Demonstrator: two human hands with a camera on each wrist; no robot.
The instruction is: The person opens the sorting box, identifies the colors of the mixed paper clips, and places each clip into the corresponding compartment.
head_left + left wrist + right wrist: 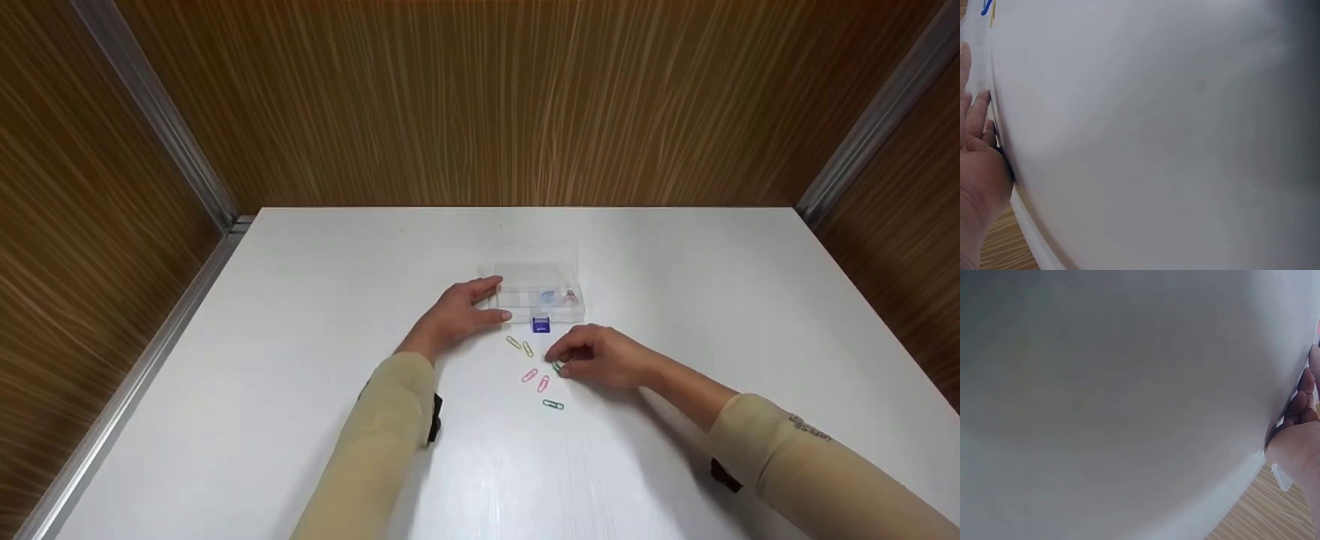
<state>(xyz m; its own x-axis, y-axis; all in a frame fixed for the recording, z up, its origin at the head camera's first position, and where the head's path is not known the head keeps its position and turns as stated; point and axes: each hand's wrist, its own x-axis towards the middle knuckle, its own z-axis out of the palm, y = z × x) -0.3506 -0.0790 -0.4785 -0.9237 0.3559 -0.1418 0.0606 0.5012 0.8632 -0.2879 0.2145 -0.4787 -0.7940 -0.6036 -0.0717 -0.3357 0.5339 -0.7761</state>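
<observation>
A clear plastic box with its lid raised stands near the table's middle. My left hand rests against its left side, thumb near the front corner and fingers extended farther back. In the left wrist view the left hand shows at the edge with fingers reaching along the box. Between thumb and fingertips, my right hand pinches a green paper clip low over the table, in front of the box. In the right wrist view the right hand has its fingers bent; the clip is hidden there.
Two yellow paper clips, two pink paper clips and another green paper clip lie before the box. A blue latch juts from its front. Blue clips and reddish clips lie inside. Wood-patterned panels surround the white table.
</observation>
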